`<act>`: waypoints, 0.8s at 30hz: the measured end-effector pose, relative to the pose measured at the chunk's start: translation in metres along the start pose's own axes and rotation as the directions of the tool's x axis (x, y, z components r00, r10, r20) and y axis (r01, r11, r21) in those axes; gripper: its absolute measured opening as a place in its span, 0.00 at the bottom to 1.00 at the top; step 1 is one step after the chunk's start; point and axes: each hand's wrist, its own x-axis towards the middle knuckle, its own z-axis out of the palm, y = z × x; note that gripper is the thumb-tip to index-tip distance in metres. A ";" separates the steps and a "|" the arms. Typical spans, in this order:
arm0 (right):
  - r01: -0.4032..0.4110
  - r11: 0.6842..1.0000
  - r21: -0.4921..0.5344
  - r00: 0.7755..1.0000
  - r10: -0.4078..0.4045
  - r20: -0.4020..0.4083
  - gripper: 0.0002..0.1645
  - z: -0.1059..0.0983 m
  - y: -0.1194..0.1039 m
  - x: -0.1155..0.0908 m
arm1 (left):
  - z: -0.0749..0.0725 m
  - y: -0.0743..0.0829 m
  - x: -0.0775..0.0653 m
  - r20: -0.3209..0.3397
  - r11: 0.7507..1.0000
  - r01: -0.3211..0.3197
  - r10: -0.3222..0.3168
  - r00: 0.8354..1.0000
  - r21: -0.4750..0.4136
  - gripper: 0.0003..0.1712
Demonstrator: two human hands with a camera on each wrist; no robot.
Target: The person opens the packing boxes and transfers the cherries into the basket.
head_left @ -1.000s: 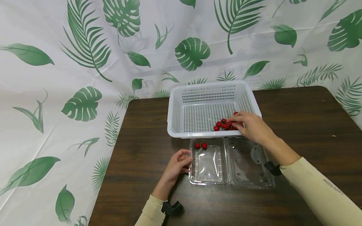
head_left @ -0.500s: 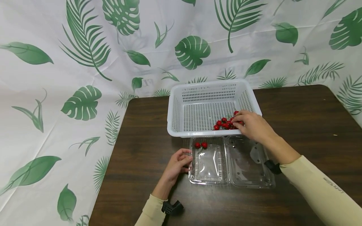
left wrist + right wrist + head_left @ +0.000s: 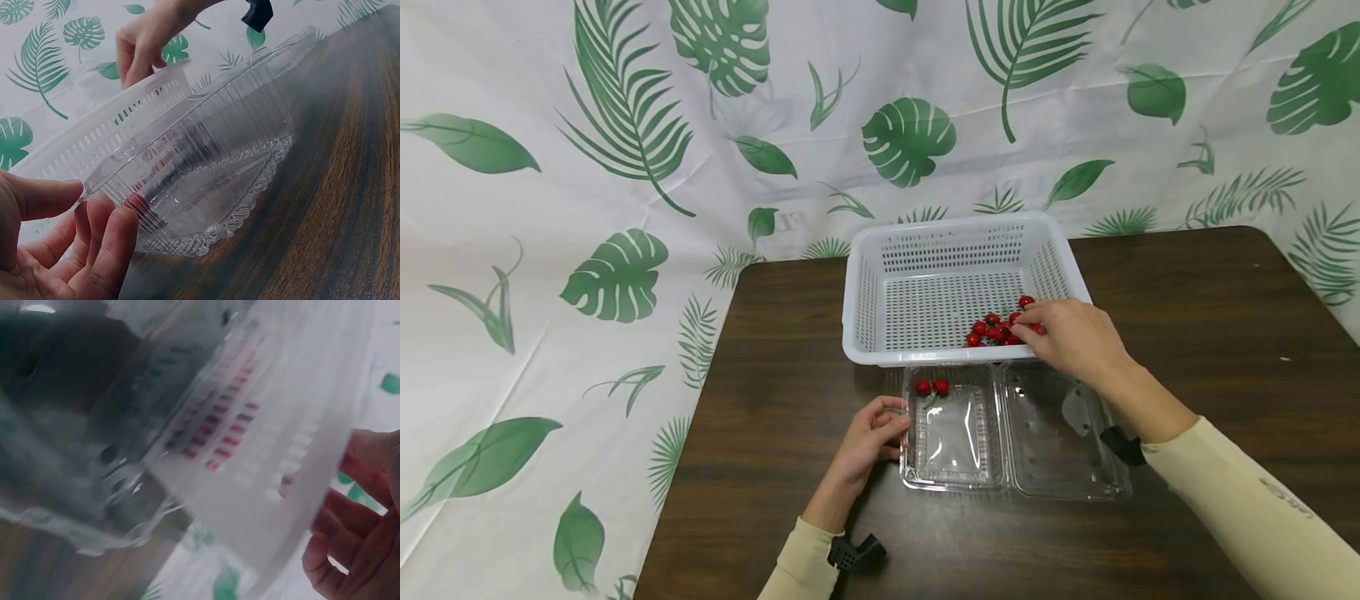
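My left hand (image 3: pixel 868 437) pinches the left rim of a clear plastic clamshell container (image 3: pixel 953 483), thumb above and fingertips below in the left wrist view. The container's lid (image 3: pixel 1063 492) lies folded out to the right. Two red cherries (image 3: pixel 932 387) with stems lie at the tray's far left. Behind it stands a white perforated basket (image 3: pixel 891 358), with a cluster of cherries (image 3: pixel 992 333) in its front right part. My right hand (image 3: pixel 1071 333) reaches over the basket's front right, fingertips bent down among the cherries. Whether they grip one is hidden; the basket wall blocks the right wrist view.
The dark wooden table (image 3: pixel 790 367) carries the basket and container, which sit close together. A white leaf-printed cloth (image 3: pixel 820 158) hangs behind and to the left of the table. A tiny light scrap (image 3: pixel 1285 359) lies at the right.
My right hand's fingertips have shifted slightly rightward and drawn closer together among the cherries, uncovering a cherry at the back. The left hand and container have stayed in place.
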 end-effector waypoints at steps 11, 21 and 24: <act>0.311 0.950 0.022 0.950 -0.310 -0.026 0.08 0.019 -0.064 -0.015 | 0.000 0.000 0.001 -0.004 1.000 0.008 -0.008 1.000 -0.009 0.18; 0.358 0.934 0.002 0.886 -0.340 0.314 0.32 0.065 -0.088 -0.020 | 0.001 -0.002 0.000 -0.001 1.000 0.012 -0.012 1.000 -0.015 0.17; 0.346 0.938 -0.012 0.870 -0.316 0.378 0.38 0.074 -0.090 -0.019 | 0.002 -0.002 0.000 -0.005 1.000 0.004 -0.004 1.000 -0.016 0.17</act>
